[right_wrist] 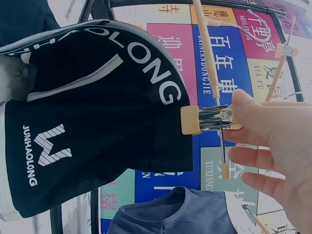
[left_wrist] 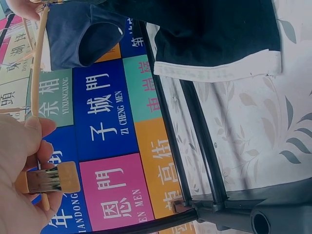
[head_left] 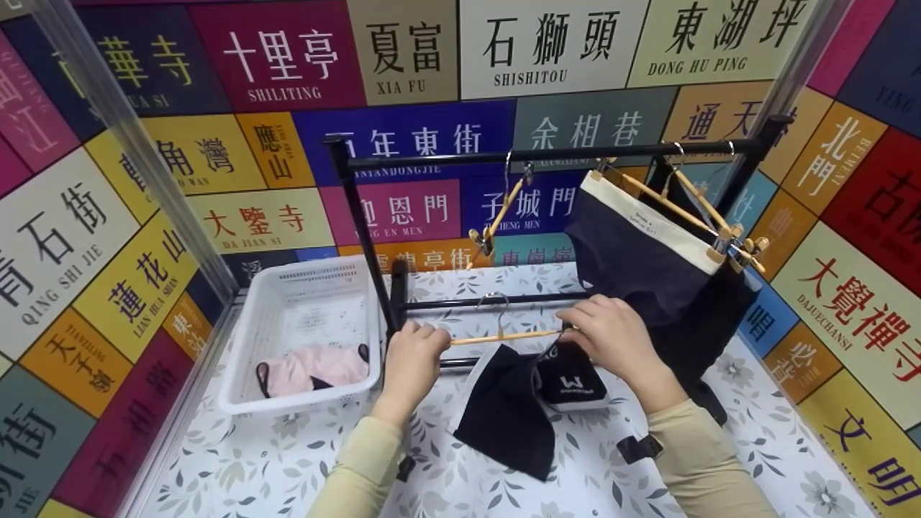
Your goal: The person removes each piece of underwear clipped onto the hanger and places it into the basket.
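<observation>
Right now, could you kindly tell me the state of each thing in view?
Rack: upright.
Spare hanger: hung bare.
Navy garment: hung on the rack.
Rear black garment: hanging, partly hidden.
Basket: upright.
Pink garment: lying in the basket.
Held hanger: off the rack.
Black shorts: clipped at one side only.
Left clip: holding no fabric.
Right clip: clamped on the black shorts.
Left hand: gripping the held hanger.
Right hand: pinching the right clip.

The hanger is smooth, pale wood, with a shiny metal clip faced in wood. The black shorts are matt, soft-looking cloth. The rack looks like smooth metal with a slight sheen. The basket is smooth white plastic; the pink garment inside is matt cloth.
</observation>
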Demonstrator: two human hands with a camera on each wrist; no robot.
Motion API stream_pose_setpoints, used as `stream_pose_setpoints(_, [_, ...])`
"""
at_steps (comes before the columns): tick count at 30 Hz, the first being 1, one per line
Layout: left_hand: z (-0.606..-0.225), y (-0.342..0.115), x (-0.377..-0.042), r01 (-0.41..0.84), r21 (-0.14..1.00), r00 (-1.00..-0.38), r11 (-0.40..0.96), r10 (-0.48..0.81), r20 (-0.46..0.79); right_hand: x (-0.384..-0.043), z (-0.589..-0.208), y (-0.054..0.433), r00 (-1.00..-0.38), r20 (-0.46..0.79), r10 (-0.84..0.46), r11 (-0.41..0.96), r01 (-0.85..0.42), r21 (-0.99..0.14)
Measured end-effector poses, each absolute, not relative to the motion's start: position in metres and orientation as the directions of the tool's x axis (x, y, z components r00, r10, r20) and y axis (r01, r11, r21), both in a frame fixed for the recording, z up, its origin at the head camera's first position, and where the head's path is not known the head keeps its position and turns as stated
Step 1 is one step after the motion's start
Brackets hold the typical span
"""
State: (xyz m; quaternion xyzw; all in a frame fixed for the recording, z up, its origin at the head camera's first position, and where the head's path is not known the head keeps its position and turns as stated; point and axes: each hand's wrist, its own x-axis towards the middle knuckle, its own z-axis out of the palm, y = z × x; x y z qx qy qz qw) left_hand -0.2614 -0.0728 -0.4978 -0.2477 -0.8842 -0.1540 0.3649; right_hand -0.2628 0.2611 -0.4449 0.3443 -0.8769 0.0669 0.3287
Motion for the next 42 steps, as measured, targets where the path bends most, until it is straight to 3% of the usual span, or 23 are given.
stream_pose_setpoints(9, [-0.497,-0.071,-0.260,0.548,0.095,-0.624,0.831,0.331,0.708,-0.263,-0.447,0.260,-0.549,0.626,-0.553,0.759,-0.642,0.109])
stream_pose_setpoints(26, [-0.496,-0.071,-0.261,0.538,0.086,-0.633,0.839,0.335,0.698,-0.269,-0.453,0.256,-0.485,0.710,-0.511,0.758,-0.644,0.105])
stream_pose_setpoints(42, [-0.491,-0.073,-0.263,0.531,0.094,-0.644,0.842,0.329,0.691,-0.273,-0.450,0.255,-0.462,0.742,-0.487,0.756,-0.648,0.093])
